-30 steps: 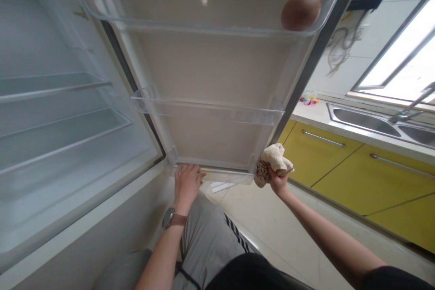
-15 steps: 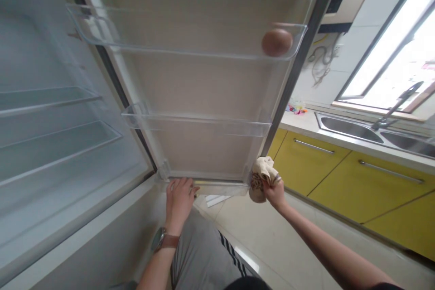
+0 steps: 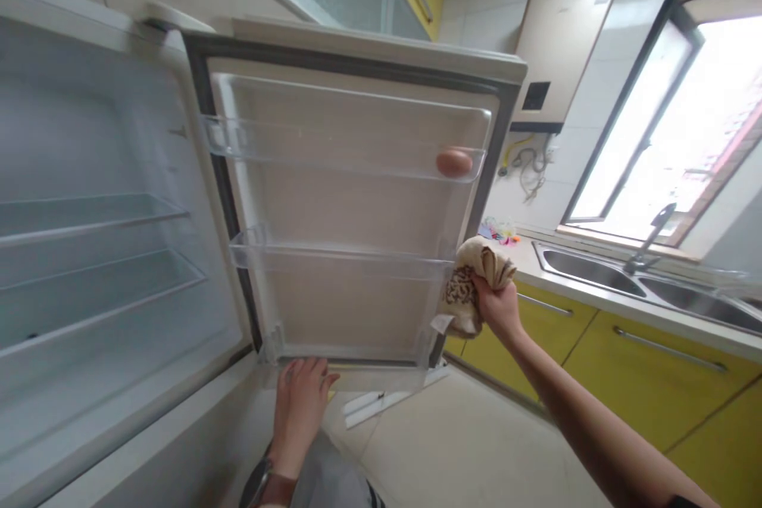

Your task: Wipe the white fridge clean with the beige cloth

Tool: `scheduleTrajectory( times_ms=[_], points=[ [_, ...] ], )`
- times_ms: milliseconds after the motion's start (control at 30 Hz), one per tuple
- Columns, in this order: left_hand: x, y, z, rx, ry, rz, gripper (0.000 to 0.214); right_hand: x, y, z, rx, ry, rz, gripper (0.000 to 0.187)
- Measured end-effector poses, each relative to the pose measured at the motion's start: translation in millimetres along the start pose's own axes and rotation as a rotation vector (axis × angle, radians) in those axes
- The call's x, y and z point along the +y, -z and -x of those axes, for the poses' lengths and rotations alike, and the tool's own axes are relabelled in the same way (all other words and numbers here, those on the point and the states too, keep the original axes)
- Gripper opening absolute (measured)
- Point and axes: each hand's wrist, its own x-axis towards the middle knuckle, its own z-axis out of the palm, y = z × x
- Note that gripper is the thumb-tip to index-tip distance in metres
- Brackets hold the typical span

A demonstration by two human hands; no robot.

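My right hand (image 3: 498, 308) is closed around a beige cloth (image 3: 470, 286) with brown markings, bunched up against the free edge of the fridge door (image 3: 351, 210). My left hand (image 3: 302, 390) is at the left part of the clear bottom door bin (image 3: 381, 378), its fingers bent over the bin's rim and the thumb out to the right. Two more clear bins cross the door higher up: the middle bin (image 3: 351, 263) and the top bin (image 3: 333, 159). A brown egg (image 3: 454, 162) rests at the right end of the top one.
On the left stands the fridge compartment (image 3: 119, 278) with glass shelves (image 3: 89, 278). To the right are yellow drawers (image 3: 595, 365), a double steel sink (image 3: 595, 266) with a faucet (image 3: 652, 238), and an open window (image 3: 672, 127). White strips (image 3: 375, 406) lie on the floor.
The cloth in my right hand has moved up along the door's edge. My left hand stays at the bottom bin. The view has tilted up, showing the door's top and the wall cabinets.
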Motion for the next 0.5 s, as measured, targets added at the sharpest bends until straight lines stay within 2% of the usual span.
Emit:
scheduleTrajectory(
  times_ms=[133,267,500],
  points=[
    [-8.7,-15.3,-1.0,-0.007,0.023,-0.013,0.025,-53.7,4.2,-65.6,0.064,0.135,0.005,0.039],
    [-11.8,-27.7,-5.0,0.005,0.026,0.003,0.027,-107.8,9.9,-121.4,0.105,0.259,0.137,0.038],
    [-7.2,-36.9,-13.9,0.0,0.06,0.001,0.03,-182.1,22.3,-185.4,0.038,0.408,0.468,0.035]
  ],
)
